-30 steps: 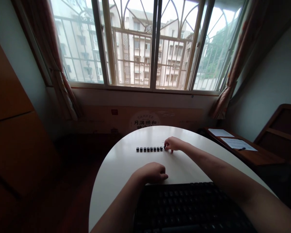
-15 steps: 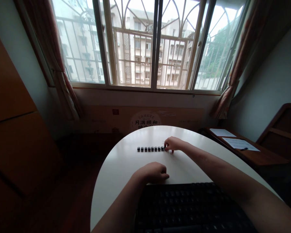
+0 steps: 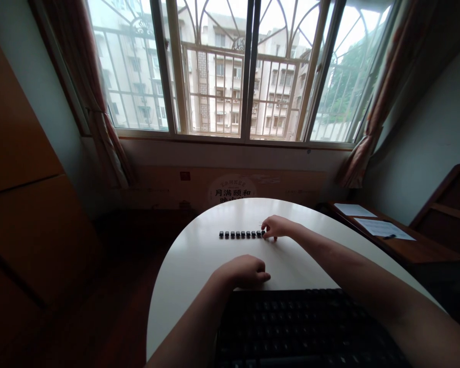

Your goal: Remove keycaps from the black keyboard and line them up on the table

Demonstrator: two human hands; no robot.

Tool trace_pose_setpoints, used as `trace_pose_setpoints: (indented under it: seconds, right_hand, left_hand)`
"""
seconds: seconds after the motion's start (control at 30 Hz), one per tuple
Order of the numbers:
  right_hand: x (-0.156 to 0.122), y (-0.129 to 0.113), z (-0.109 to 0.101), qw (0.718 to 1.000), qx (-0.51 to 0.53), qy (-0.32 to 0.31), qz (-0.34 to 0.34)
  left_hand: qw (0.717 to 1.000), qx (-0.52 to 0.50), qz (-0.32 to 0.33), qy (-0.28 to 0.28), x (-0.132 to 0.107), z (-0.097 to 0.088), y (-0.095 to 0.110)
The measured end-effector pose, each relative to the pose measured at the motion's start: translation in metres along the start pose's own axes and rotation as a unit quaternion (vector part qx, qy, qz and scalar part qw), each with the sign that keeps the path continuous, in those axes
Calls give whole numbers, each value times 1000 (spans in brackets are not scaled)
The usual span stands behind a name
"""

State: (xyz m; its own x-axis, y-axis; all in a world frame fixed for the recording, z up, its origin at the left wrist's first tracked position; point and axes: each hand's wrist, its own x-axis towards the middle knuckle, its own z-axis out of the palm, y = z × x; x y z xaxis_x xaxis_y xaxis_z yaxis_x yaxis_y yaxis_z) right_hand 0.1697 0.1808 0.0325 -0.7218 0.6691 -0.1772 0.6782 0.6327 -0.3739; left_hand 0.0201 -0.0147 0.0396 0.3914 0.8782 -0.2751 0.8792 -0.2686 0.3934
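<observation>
A straight row of small black keycaps [image 3: 237, 234] runs across the white round table [image 3: 184, 281]. At the row's right end my right hand [image 3: 275, 227] pinches the last keycap [image 3: 263, 233] with thumb and fingertips, and its base is at table level. A thin, pale wire-like line shows by those fingers, too faint to name. Nearer to me, my left hand [image 3: 249, 271] lies curled on the table just beyond the black keyboard [image 3: 299, 327]. Its fingers are folded, and whatever they may hold is hidden. The keyboard's near part is dark, with my right forearm across its right side.
On the right, a brown wooden desk [image 3: 437, 250] carries paper sheets [image 3: 385, 228] and a dark pen [image 3: 390, 236]. Behind the table stands a printed board [image 3: 157, 179] below the barred window [image 3: 210, 117]. An orange-brown cabinet [image 3: 19, 225] is at the left.
The whole view has shifted slightly. My right hand stays at the right end of the row, and the last keycap now sits in line with the others. My left hand has hardly moved.
</observation>
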Motion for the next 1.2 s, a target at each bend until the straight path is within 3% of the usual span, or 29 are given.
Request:
trace_pose_setpoints:
  seconds: [0.1,0.27,0.37,0.47,0.6,0.67,0.77,0.9,1.2]
  right_hand:
    - [-6,1,-2,999,20,32,-6]
    - [-38,-9,-10,987,36,158,-24]
    - [-82,-18,-15,972,54,224,-57]
    - [-140,-19,-13,925,154,311,-153]
    - [-206,-2,4,866,318,370,-107]
    - [-225,7,13,855,380,349,-61]
    - [-237,11,20,863,403,303,-19]
    - [-238,1,20,886,369,280,-17]
    - [-227,8,29,905,279,310,-84]
  left_hand:
    - [1000,-4,-2,0,-1,-1,2]
    - [1000,-21,0,6,-1,-2,3]
    - [1000,-29,8,8,-1,-2,2]
    - [999,-42,7,4,1,-2,1]
    - [998,-58,-3,3,5,-1,-3]
    - [997,-75,-7,0,8,0,-5]
    - [994,-110,-10,-1,11,1,-9]
    - [987,-159,-9,5,13,2,-14]
    - [975,-217,-28,36,20,5,-22]
